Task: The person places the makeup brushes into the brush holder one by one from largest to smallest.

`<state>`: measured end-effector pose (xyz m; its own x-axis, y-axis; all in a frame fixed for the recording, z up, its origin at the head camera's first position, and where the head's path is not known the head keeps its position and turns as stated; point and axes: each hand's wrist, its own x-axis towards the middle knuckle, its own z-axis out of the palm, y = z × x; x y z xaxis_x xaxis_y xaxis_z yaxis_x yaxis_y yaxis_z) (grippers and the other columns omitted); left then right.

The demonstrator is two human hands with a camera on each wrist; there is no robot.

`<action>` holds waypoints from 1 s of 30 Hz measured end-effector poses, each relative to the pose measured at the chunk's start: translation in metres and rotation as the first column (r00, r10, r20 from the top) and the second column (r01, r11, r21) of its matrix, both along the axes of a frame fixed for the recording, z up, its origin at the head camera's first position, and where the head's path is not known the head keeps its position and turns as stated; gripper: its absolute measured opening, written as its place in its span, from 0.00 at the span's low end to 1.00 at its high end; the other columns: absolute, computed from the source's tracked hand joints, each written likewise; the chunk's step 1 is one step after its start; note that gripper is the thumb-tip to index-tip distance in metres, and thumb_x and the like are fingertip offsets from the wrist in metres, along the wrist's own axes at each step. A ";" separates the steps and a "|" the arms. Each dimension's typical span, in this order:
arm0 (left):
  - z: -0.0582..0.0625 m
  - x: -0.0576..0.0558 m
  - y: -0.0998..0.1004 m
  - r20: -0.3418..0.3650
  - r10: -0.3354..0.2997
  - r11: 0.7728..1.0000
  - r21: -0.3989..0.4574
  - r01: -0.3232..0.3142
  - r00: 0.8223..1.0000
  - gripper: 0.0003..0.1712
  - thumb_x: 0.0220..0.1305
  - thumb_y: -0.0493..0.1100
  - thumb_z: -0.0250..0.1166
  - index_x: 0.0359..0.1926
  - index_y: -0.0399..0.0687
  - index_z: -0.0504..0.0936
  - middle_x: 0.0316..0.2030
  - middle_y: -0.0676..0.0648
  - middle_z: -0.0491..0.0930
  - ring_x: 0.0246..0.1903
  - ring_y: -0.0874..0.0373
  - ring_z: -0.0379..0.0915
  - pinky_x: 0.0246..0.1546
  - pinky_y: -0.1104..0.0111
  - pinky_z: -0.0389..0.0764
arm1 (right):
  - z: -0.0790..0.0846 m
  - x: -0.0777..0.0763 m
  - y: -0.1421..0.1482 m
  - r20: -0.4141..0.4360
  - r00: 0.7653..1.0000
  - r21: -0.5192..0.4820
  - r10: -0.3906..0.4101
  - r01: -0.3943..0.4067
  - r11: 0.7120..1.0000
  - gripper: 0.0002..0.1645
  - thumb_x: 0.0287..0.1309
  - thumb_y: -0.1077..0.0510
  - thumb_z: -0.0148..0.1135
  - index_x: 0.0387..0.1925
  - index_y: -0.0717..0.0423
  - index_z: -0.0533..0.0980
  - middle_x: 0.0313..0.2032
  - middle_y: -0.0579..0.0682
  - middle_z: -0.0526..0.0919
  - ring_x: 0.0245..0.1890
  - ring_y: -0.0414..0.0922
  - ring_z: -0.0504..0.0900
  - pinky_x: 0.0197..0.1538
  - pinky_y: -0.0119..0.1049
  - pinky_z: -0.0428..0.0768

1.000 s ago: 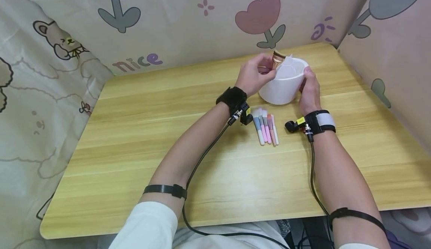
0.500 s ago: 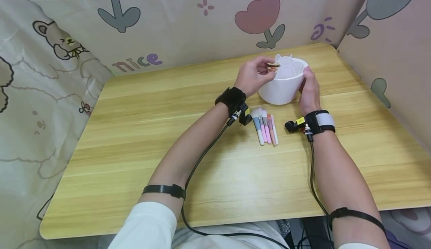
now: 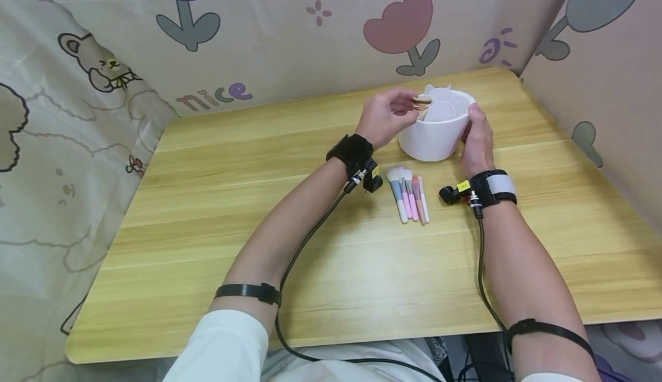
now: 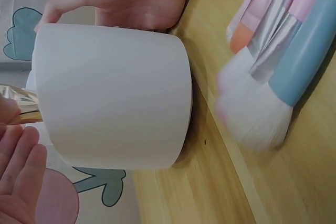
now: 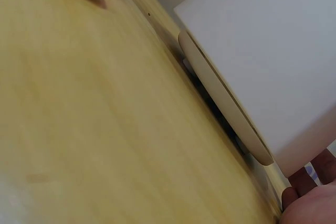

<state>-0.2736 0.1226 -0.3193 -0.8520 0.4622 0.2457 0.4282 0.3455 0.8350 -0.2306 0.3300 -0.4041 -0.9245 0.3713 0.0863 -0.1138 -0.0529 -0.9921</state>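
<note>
A white round container (image 3: 431,141) with dividers stands on the table (image 3: 289,244) at the back right. My right hand (image 3: 477,143) grips its right side, thumb at the rim. At the opposite rim, my left hand (image 3: 385,115) pinches a shiny gold-coloured piece (image 3: 421,103) that has a dark edge. In the left wrist view this gold piece (image 4: 23,98) reaches into the container's mouth. Its far end is hidden inside, so I cannot tell its exact kind. The right wrist view shows the container's lower wall (image 5: 262,61) and base close to the tabletop.
Several makeup brushes (image 3: 408,195) with blue, pink and white handles lie side by side in front of the container, between my wrists. Behind the table hangs a printed curtain (image 3: 289,43). A black cable (image 3: 315,238) runs along my left forearm.
The gold piece stood up above the rim a second ago; it has since sunk and tipped at the rim. My left hand has shifted slightly left. My right hand keeps its grip.
</note>
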 end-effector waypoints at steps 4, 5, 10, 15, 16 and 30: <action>-0.001 0.000 -0.005 0.009 0.008 1.000 0.015 -0.008 1.000 0.19 0.67 0.35 0.68 0.58 0.39 0.82 0.53 0.42 0.87 0.52 0.56 0.86 0.52 0.83 0.81 | -0.001 -0.001 -0.001 -0.009 1.000 -0.004 -0.005 0.005 1.000 0.30 0.74 0.33 0.39 0.62 0.40 0.75 0.52 0.39 0.74 0.51 0.38 0.69 0.61 0.35 0.60; -0.001 0.000 -0.006 0.010 0.010 1.000 0.018 -0.010 1.000 0.18 0.67 0.35 0.67 0.57 0.39 0.82 0.53 0.42 0.87 0.52 0.56 0.86 0.51 0.83 0.81 | -0.001 -0.001 -0.001 -0.012 1.000 -0.001 -0.007 0.007 1.000 0.30 0.74 0.33 0.39 0.62 0.40 0.75 0.52 0.39 0.74 0.51 0.38 0.69 0.61 0.35 0.61; -0.004 0.001 -0.011 0.006 0.032 0.999 0.023 -0.033 0.999 0.17 0.69 0.38 0.67 0.57 0.40 0.83 0.52 0.43 0.88 0.51 0.57 0.86 0.51 0.82 0.81 | -0.002 -0.002 0.000 -0.029 1.000 -0.012 0.002 -0.003 1.000 0.30 0.74 0.33 0.40 0.62 0.41 0.76 0.52 0.39 0.75 0.50 0.38 0.70 0.60 0.35 0.61; -0.007 0.001 -0.015 0.000 0.046 0.999 0.017 -0.046 0.999 0.18 0.70 0.39 0.67 0.58 0.39 0.83 0.52 0.42 0.88 0.50 0.56 0.87 0.51 0.81 0.82 | -0.002 -0.001 -0.001 -0.031 0.999 -0.024 0.010 -0.011 1.000 0.31 0.74 0.34 0.39 0.64 0.41 0.75 0.53 0.40 0.76 0.51 0.38 0.71 0.62 0.36 0.61; -0.008 0.001 -0.016 0.003 0.047 0.999 0.016 -0.047 0.999 0.17 0.70 0.39 0.67 0.58 0.39 0.83 0.52 0.42 0.88 0.50 0.56 0.87 0.51 0.81 0.82 | -0.002 -0.001 -0.001 -0.033 0.999 -0.030 0.011 -0.012 0.999 0.31 0.74 0.34 0.39 0.64 0.41 0.75 0.53 0.40 0.76 0.51 0.38 0.71 0.62 0.36 0.61; -0.025 0.004 -0.023 0.050 0.095 0.995 -0.031 -0.093 0.994 0.13 0.71 0.43 0.65 0.52 0.45 0.86 0.48 0.46 0.90 0.45 0.60 0.86 0.48 0.80 0.81 | -0.002 -0.003 -0.002 -0.063 0.998 -0.068 0.023 -0.027 0.997 0.31 0.74 0.36 0.39 0.65 0.43 0.75 0.54 0.41 0.77 0.52 0.39 0.73 0.61 0.35 0.63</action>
